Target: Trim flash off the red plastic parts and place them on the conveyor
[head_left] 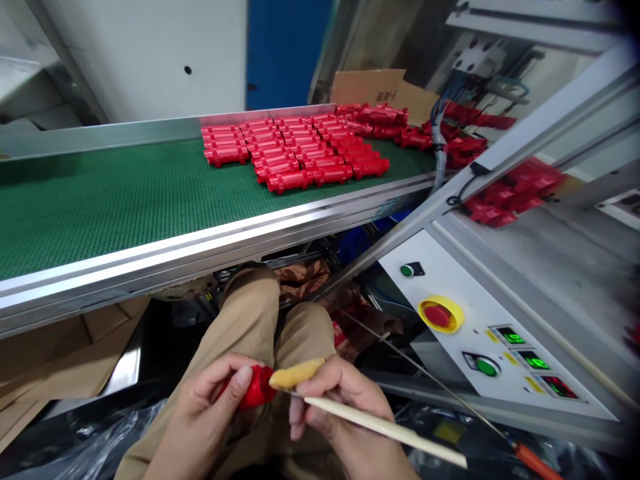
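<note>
My left hand [213, 403] is closed around a red plastic tubular part [257, 389], whose round end faces right. In my right hand [345, 407] is a slim tool with a pale wooden handle [385, 427]. Its short, thin metal tip points left towards the red part; whether it touches is hard to tell. A yellow cover [297, 373], apparently worn on my right index finger, reaches to the part's end. Both hands are above my lap.
Rows of similar red parts [290, 179] lie on a green conveyor belt [150, 200] with a metal edge. At right stands a machine control panel [465, 333] with a red stop button [438, 315]. An orange-handled rod [535, 460] slants below it.
</note>
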`<action>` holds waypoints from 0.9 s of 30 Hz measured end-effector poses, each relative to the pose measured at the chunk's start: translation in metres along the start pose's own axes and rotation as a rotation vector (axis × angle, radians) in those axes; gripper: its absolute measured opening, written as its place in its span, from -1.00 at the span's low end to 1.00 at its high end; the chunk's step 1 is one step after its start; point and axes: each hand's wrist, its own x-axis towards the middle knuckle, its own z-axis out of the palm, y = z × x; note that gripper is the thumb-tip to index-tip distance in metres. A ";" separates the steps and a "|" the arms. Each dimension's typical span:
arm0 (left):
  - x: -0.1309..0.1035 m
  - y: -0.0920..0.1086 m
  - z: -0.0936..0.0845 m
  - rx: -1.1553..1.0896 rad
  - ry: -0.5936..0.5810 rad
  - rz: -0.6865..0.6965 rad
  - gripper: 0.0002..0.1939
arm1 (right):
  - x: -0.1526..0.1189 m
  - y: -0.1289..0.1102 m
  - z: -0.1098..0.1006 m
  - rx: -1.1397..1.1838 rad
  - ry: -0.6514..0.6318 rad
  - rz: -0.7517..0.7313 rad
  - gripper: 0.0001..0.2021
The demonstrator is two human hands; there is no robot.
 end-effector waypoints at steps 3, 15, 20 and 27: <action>0.001 0.001 0.000 0.081 0.036 0.062 -0.66 | -0.012 -0.006 -0.008 0.071 -0.155 0.034 -0.65; 0.002 -0.005 -0.005 -0.332 -0.175 -0.203 -0.61 | 0.016 -0.007 0.005 -0.500 0.019 -0.380 -0.92; -0.001 -0.002 -0.004 -0.351 -0.158 -0.255 -0.60 | 0.018 -0.009 0.012 -0.507 -0.018 -0.429 -0.93; 0.001 -0.004 -0.005 -0.360 -0.186 -0.249 -0.59 | 0.017 -0.006 0.009 -0.501 -0.024 -0.418 -0.91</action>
